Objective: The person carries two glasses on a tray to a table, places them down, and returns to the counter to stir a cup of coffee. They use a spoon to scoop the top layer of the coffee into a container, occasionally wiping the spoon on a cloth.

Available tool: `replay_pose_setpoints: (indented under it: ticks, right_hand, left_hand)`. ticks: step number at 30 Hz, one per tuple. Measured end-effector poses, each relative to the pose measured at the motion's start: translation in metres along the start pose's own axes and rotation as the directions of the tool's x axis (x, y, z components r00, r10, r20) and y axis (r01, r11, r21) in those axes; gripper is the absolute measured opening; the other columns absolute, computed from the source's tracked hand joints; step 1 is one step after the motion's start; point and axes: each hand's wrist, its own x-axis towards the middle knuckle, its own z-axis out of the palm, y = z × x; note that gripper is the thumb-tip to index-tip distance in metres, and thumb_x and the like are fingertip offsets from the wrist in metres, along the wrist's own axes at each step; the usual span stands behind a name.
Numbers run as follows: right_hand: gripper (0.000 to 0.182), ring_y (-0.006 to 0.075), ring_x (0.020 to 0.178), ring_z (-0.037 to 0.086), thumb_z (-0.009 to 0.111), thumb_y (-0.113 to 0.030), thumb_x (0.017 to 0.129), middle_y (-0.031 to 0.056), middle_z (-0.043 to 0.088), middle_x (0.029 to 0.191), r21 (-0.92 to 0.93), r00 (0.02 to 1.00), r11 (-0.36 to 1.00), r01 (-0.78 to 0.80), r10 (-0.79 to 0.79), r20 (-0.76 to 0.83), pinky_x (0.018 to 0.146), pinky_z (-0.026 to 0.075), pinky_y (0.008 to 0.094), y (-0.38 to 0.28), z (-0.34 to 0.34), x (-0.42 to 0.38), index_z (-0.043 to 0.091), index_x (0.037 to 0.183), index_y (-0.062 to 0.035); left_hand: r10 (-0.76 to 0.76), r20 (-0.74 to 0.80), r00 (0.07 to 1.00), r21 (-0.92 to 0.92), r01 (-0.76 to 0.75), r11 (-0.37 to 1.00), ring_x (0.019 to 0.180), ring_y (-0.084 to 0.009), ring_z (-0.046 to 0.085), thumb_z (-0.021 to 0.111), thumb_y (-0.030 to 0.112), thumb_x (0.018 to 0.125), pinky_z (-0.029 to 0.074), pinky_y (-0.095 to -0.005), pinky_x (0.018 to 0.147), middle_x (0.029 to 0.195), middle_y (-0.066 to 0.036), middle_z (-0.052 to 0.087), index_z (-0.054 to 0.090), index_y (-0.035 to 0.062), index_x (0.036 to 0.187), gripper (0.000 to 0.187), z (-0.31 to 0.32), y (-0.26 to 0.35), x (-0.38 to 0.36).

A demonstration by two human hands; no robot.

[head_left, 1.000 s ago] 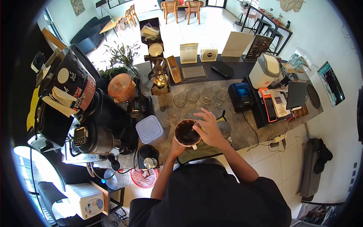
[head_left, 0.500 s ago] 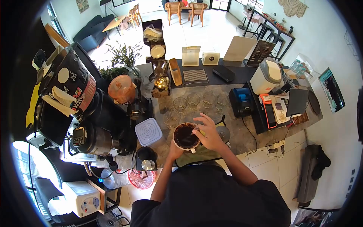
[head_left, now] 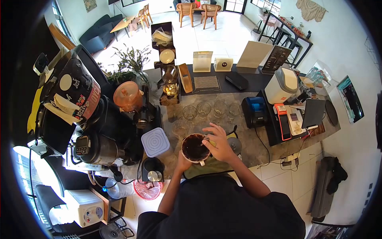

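Note:
My left hand (head_left: 183,162) is wrapped round the near left side of a white cup (head_left: 193,160) with a handle toward me. Dark brown, coffee-like contents (head_left: 194,148) fill the cup, and brown smears mark its inner rim. Over the cup's right side, my right hand (head_left: 218,142) pinches a thin utensil, seemingly a spoon (head_left: 204,142), dipping into the contents; its lower end is hidden. Several clear glasses (head_left: 203,109) stand just beyond the cup. A round grey metal lid-like piece (head_left: 234,145) lies right of my right hand, and a green cloth (head_left: 207,169) is beneath my wrists.
Left of the cup stand a lidded plastic container (head_left: 155,142) and a small black device with a metal knob (head_left: 154,175). Coffee machinery (head_left: 95,149) crowds the far left. At right are a blue-black printer (head_left: 254,111), a white bin (head_left: 280,85) and trailing cables (head_left: 269,153).
The view has shifted slightly. My right hand has moved a little within the cup area, the utensil still in the contents. My left hand keeps its hold on the cup.

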Motion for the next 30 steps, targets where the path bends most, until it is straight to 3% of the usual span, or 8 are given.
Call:
replay_pose_setpoints:
  ticks: [3,9,12,14,21,24,26,30]
  right_hand:
    - [0.021,0.0384,0.151,0.037,0.069,-0.023,0.100,0.0090,0.061,0.141,-0.099,0.998,0.995,0.006,-0.012,-0.054,0.122,0.023,0.0556,0.002,0.001,0.001,0.069,0.093,-0.0030]
    - [0.019,0.0384,0.151,0.038,0.070,-0.019,0.099,0.0096,0.061,0.141,-0.008,0.998,1.000,-0.028,0.028,-0.059,0.121,0.025,0.0549,0.005,0.002,0.005,0.067,0.092,-0.0017]
    - [0.017,0.0383,0.151,0.038,0.071,-0.017,0.098,0.0101,0.062,0.140,-0.061,0.999,0.998,-0.005,0.002,-0.048,0.121,0.026,0.0529,0.008,-0.001,0.007,0.067,0.093,-0.0021]
    - [0.016,0.0382,0.151,0.038,0.072,-0.017,0.097,0.0104,0.062,0.140,0.003,1.000,1.000,-0.014,0.014,-0.011,0.121,0.028,0.0517,0.009,-0.001,0.007,0.067,0.093,-0.0020]
    - [0.015,0.0378,0.151,0.038,0.072,-0.014,0.096,0.0107,0.062,0.142,-0.020,1.000,1.000,-0.020,0.020,0.022,0.121,0.030,0.0495,0.009,-0.004,0.008,0.070,0.092,0.0001]
    - [0.020,0.0392,0.151,0.037,0.069,-0.020,0.099,0.0124,0.060,0.142,0.077,0.997,0.996,-0.047,0.042,0.070,0.121,0.028,0.0517,0.011,-0.004,0.009,0.071,0.093,-0.0009]
    - [0.019,0.0382,0.150,0.038,0.069,-0.019,0.098,0.0116,0.061,0.141,0.059,0.999,0.997,-0.048,0.048,0.006,0.121,0.028,0.0505,0.010,-0.004,0.011,0.072,0.092,-0.0016]
    - [0.017,0.0375,0.149,0.040,0.070,-0.017,0.097,0.0104,0.063,0.140,0.078,0.995,0.997,-0.011,0.003,0.103,0.120,0.029,0.0500,0.010,-0.010,0.013,0.072,0.090,-0.0022]
  left_hand:
    - [0.019,-0.008,1.000,-0.014,-0.019,1.000,0.113,-0.0196,0.072,0.083,0.003,0.084,0.058,-0.0359,0.097,0.124,-0.012,0.076,0.067,-0.0012,0.130,0.049,0.000,-0.003,0.000]
    - [-0.015,0.003,1.000,0.039,0.015,0.999,0.114,-0.0202,0.071,0.086,0.004,0.081,0.057,-0.0367,0.100,0.125,-0.011,0.075,0.066,-0.0004,0.132,0.054,-0.002,0.001,-0.001]
    - [0.012,0.003,1.000,0.077,-0.012,0.997,0.116,-0.0205,0.070,0.088,0.006,0.079,0.056,-0.0372,0.102,0.128,-0.012,0.074,0.064,0.0001,0.134,0.060,-0.001,0.001,-0.002]
    - [0.041,-0.023,0.999,0.039,-0.040,0.998,0.118,-0.0208,0.069,0.091,0.007,0.078,0.055,-0.0372,0.104,0.130,-0.012,0.073,0.063,0.0006,0.135,0.064,0.001,0.004,-0.001]
    - [-0.018,-0.025,1.000,0.026,0.019,0.999,0.120,-0.0206,0.069,0.088,0.006,0.081,0.054,-0.0374,0.105,0.132,-0.011,0.072,0.062,0.0011,0.138,0.062,0.003,-0.002,0.000]
    - [-0.035,-0.028,0.999,0.029,0.035,0.999,0.120,-0.0209,0.069,0.085,0.007,0.084,0.055,-0.0374,0.105,0.132,-0.012,0.072,0.062,0.0014,0.138,0.059,0.005,-0.003,-0.001]
    - [-0.034,-0.040,0.999,0.014,0.035,0.999,0.121,-0.0214,0.069,0.084,0.008,0.085,0.055,-0.0374,0.104,0.133,-0.012,0.072,0.062,0.0016,0.138,0.058,0.006,-0.006,-0.002]
    - [-0.039,-0.068,0.997,-0.008,0.039,0.999,0.120,-0.0212,0.069,0.084,0.007,0.085,0.055,-0.0376,0.104,0.132,-0.012,0.072,0.063,0.0015,0.138,0.057,0.006,-0.011,-0.005]
